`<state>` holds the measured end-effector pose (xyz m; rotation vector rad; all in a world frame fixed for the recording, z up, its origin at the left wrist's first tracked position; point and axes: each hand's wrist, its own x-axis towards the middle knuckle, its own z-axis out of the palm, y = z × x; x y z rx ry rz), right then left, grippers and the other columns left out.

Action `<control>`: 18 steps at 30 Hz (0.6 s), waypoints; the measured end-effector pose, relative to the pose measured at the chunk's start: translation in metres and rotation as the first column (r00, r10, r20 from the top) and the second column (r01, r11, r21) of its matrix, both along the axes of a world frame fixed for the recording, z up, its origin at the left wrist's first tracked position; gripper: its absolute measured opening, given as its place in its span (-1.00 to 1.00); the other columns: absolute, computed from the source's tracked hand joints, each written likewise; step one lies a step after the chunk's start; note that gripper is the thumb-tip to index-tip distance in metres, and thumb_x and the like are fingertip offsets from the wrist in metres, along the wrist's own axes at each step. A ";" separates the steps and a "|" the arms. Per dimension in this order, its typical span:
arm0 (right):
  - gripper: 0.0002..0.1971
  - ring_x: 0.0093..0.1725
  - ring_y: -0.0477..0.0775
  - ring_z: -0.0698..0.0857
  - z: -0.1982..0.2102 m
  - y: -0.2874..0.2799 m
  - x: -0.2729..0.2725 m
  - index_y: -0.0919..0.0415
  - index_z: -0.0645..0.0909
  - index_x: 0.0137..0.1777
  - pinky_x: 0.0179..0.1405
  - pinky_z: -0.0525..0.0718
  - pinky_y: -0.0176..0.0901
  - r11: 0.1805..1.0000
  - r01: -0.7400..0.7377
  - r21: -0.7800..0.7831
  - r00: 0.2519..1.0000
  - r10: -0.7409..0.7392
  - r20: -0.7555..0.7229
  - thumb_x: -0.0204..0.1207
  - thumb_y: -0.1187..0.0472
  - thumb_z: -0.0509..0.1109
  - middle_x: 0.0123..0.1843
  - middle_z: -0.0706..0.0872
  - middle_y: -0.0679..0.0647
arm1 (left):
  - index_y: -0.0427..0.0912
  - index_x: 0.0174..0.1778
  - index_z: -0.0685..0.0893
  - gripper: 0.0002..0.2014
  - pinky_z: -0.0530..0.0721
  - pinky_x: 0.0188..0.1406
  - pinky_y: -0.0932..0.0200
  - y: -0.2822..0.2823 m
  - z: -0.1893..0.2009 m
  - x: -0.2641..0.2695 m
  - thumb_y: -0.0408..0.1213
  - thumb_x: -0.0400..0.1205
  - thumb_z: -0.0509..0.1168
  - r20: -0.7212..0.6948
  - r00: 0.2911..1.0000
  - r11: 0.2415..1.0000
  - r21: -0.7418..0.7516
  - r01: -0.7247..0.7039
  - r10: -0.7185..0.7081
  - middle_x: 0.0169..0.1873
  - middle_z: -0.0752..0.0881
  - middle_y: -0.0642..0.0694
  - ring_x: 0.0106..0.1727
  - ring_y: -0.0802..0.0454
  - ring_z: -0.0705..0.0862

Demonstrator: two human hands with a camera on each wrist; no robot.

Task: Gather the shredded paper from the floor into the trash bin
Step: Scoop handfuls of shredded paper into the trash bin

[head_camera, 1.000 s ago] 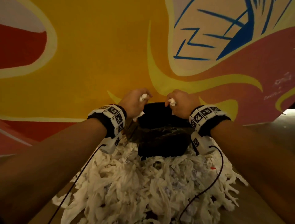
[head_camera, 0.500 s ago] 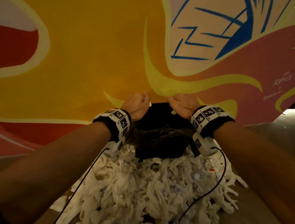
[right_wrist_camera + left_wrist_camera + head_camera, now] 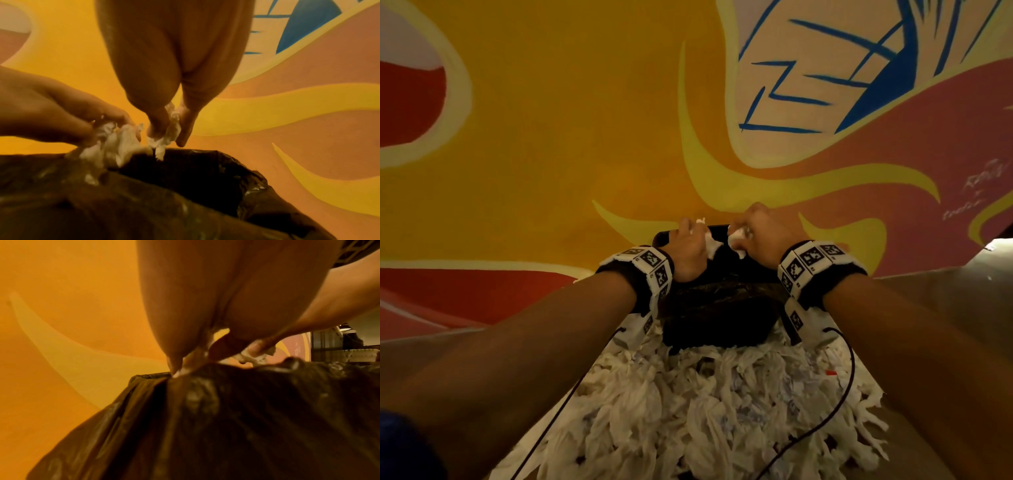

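Observation:
A black-lined trash bin (image 3: 717, 308) stands against the painted wall, its open mouth (image 3: 185, 170) under both hands. My left hand (image 3: 690, 245) grips a wad of white shredded paper (image 3: 710, 244) over the bin. In the right wrist view that left hand (image 3: 82, 123) holds its paper clump (image 3: 115, 144) at the rim. My right hand (image 3: 751, 229) pinches a smaller paper scrap (image 3: 736, 241), seen between its fingers (image 3: 162, 123) as white shreds (image 3: 164, 141). A large heap of shredded paper (image 3: 688, 411) lies on the floor in front of the bin.
The wall (image 3: 585, 120) behind the bin is a yellow, red and blue mural. Black cables (image 3: 835, 404) trail from both wrist bands across the paper heap. A small red scrap (image 3: 831, 373) lies in the heap at the right. Bare floor (image 3: 945, 301) shows to the right.
Half a second ago both hands lay lower over the bin mouth with little paper showing. Now they are raised slightly, and white paper shows in each.

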<state>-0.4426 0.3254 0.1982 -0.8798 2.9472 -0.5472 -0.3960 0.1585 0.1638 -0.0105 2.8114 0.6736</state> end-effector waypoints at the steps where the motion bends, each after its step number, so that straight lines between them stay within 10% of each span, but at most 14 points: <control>1: -0.83 0.00 0.10 0.56 -0.002 0.000 -0.002 0.26 0.72 0.11 -0.11 0.55 -0.26 1.000 -0.012 0.023 1.000 0.012 0.016 0.57 0.27 0.39 0.23 0.53 0.20 | -0.21 0.52 0.23 -0.55 0.52 0.24 -0.17 0.002 0.001 -0.003 -0.34 0.72 0.16 0.062 0.997 0.998 -0.053 0.044 -0.041 0.44 0.23 -0.22 0.31 -0.35 0.41; 6: -0.59 0.24 0.16 0.64 -0.011 -0.004 -0.006 0.20 0.57 0.43 0.17 0.61 -0.13 0.935 -0.121 0.334 0.976 0.051 0.212 0.64 0.46 0.21 0.48 0.55 0.17 | -0.11 0.04 0.44 -0.93 0.43 -0.25 0.05 0.008 0.001 -0.007 -0.36 0.74 0.10 0.260 0.958 0.983 -0.099 0.153 -0.123 -0.06 0.46 -0.19 -0.37 -0.01 0.38; 12: -0.66 0.32 0.14 0.62 -0.013 -0.004 -0.004 0.20 0.61 0.38 0.32 0.60 -0.07 0.927 -0.171 0.332 0.951 0.068 0.302 0.68 0.38 0.17 0.47 0.57 0.09 | -0.20 0.16 0.71 -0.71 0.61 -0.28 0.08 -0.005 0.020 0.005 -0.47 0.70 0.10 0.102 0.991 0.996 0.016 0.089 -0.090 -0.05 0.69 -0.07 -0.26 -0.04 0.61; 15: -0.69 0.21 0.07 0.67 -0.009 -0.007 0.000 0.15 0.66 0.30 0.08 0.61 -0.24 0.959 -0.189 0.212 0.953 0.127 0.276 0.68 0.34 0.19 0.33 0.67 0.06 | -0.20 0.09 0.72 -0.70 0.68 -0.01 0.00 -0.021 0.030 0.020 -0.54 0.65 0.13 -0.034 0.999 0.988 0.151 0.038 -0.033 0.01 0.75 -0.10 0.01 -0.07 0.69; 18: -0.73 0.02 -0.05 0.65 -0.005 -0.028 0.011 0.12 0.70 0.20 -0.15 0.52 -0.42 0.973 -0.212 0.094 0.959 0.189 0.211 0.67 0.31 0.21 0.19 0.73 0.02 | -0.15 -0.01 0.69 -0.76 0.71 -0.08 -0.04 -0.051 0.038 0.044 -0.51 0.66 0.14 -0.187 0.981 0.969 0.245 -0.004 0.052 -0.13 0.76 -0.03 -0.12 0.00 0.71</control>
